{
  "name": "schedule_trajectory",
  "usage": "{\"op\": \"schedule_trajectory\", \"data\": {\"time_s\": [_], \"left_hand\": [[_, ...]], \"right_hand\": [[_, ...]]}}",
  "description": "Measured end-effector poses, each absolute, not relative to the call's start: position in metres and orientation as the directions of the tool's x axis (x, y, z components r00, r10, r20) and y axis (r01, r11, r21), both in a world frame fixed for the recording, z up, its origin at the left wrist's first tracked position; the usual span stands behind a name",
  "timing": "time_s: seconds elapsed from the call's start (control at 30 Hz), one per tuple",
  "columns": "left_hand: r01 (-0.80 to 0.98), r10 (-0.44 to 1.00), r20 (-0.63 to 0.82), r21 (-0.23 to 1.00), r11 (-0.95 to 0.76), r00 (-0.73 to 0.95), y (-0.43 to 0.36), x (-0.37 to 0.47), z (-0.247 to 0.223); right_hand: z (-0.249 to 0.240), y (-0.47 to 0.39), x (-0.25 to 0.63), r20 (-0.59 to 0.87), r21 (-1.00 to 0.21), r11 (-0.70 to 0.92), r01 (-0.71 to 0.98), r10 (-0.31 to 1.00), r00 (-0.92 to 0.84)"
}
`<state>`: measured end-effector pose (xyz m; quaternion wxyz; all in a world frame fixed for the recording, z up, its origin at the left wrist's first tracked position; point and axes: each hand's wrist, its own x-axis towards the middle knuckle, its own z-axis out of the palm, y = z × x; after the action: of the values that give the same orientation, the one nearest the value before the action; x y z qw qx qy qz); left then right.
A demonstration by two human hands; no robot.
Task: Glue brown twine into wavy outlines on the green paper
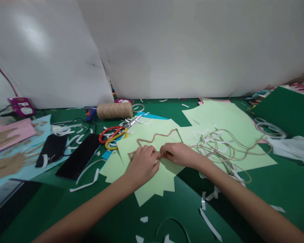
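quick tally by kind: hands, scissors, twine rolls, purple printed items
Hands: 2 (left hand, right hand)
Scissors: 1 pair
Twine roll: 1
Purple printed items: 2 (far-left purple item, purple item behind the roll)
Total: 6

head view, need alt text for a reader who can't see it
A person's left hand and right hand come close together over brown string zigzagging on pale green paper. Scissors and a twine roll lie beyond, to the left; a loose string tangle lies right, all on a green table.
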<state>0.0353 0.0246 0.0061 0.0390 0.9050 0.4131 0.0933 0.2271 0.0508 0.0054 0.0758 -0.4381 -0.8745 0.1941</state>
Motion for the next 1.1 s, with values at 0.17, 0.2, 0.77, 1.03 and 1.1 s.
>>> {"op": "schedule_trajectory", "data": {"time_s": [0.17,0.2,0.77,1.03,1.1], "left_hand": [[0.739,0.736,0.161,0.056,-0.672,0.657,0.031,0.04,0.004],[0.742,0.737,0.164,0.042,-0.669,0.655,0.032,0.042,0.004],[0.721,0.723,0.138,0.073,-0.689,0.677,0.039,0.047,0.005],[0.689,0.671,0.186,-0.052,-0.723,0.718,0.043,0.058,0.007],[0.676,0.657,0.194,-0.05,-0.735,0.729,0.043,0.059,0.004]], "right_hand": [[0.007,0.049,0.229,-0.032,-0.395,0.537,0.746,0.803,-0.595],[0.007,0.049,0.229,-0.032,-0.395,0.535,0.747,0.805,-0.593],[0.012,0.036,0.241,-0.031,-0.295,0.544,0.786,0.817,-0.577],[0.01,0.031,0.241,-0.003,-0.259,0.552,0.793,0.82,-0.572],[0.009,0.029,0.241,0.001,-0.252,0.543,0.801,0.828,-0.561]]}}
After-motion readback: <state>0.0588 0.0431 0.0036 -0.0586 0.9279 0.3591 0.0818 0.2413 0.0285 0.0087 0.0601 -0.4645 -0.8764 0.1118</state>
